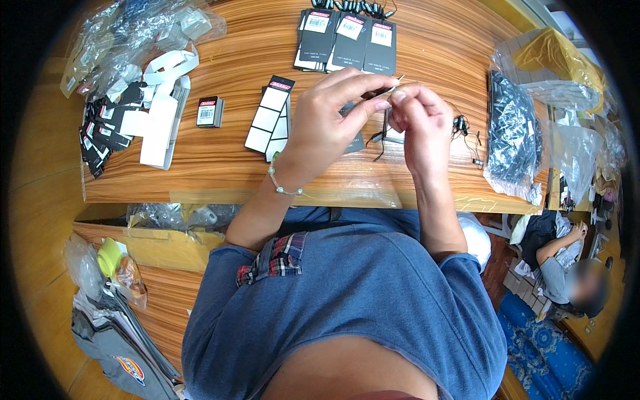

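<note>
My left hand (337, 117) and my right hand (420, 123) meet over the table, fingertips pinched together. Between them is a thin flat piece (401, 78) seen edge-on, perhaps a tag; the fingers cover most of it. A dark string (379, 148) shows beneath the hands. Partly behind my left hand lies a dark tag (353, 144) on the table. To its left are sheets of white labels (269, 113) with black edges. Beyond my hands, black hang tags (346, 50) with white stickers lie in overlapping piles. Black strings (460, 125) rest loose beside my right hand.
A small stack of tags (210, 115) sits left, near white folded card strips (160, 127) and scattered black tags (100, 133). Clear plastic bags (140, 40) fill the far left. At right stand a bag of black strings (512, 127) and a wrapped box (547, 73). Another person (560, 267) sits lower right.
</note>
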A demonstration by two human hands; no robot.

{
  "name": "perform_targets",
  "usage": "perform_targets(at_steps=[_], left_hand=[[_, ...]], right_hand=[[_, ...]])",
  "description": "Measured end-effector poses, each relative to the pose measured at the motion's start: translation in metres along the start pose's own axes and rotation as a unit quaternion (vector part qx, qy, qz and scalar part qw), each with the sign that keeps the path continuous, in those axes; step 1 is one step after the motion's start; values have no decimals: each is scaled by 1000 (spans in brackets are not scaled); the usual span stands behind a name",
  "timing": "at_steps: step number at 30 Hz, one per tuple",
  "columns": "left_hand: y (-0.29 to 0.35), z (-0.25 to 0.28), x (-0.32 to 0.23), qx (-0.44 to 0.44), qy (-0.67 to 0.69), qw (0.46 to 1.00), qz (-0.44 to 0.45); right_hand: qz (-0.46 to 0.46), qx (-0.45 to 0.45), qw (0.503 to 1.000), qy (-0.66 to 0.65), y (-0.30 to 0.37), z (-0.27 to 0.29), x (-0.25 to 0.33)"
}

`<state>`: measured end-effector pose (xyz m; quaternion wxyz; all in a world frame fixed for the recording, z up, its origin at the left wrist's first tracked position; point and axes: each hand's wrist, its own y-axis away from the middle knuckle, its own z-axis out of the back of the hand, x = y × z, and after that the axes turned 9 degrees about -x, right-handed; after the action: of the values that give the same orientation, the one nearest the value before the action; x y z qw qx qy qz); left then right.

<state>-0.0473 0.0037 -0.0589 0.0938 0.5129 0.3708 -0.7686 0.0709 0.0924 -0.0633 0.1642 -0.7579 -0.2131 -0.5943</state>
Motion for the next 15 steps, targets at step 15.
perform_targets(at_steps=[15], left_hand=[[-1,-12,6,-28,33,999,19]], right_hand=[[86,-50,991,91,-3,-4,-13]])
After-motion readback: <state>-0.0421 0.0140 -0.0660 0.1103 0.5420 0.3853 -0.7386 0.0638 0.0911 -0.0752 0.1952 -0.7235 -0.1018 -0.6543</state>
